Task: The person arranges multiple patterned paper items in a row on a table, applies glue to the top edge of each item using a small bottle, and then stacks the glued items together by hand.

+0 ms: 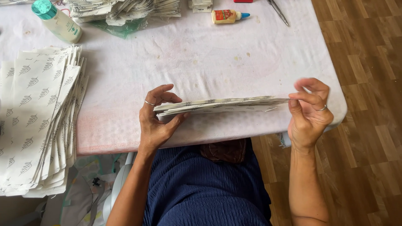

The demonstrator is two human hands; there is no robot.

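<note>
Holding a thin stack of printed paper sheets [220, 105] edge-on just above the near edge of the white-covered table [209, 58], you are gripping its two ends. Your left hand [157, 121] is clamping one end between thumb and curled fingers, while your right hand [309, 115] is pinching the other end at the fingertips. A large pile of leaf-patterned paper bags [35, 121] is lying at the left, with a glue bottle [228, 16] and a green-capped bottle [56, 20] resting at the far side.

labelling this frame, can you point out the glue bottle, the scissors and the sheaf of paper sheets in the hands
glue bottle [226, 16]: head view, middle of its lying body
scissors [278, 11]: head view, on the closed blades
sheaf of paper sheets [222, 105]: head view, middle of its near edge
</note>
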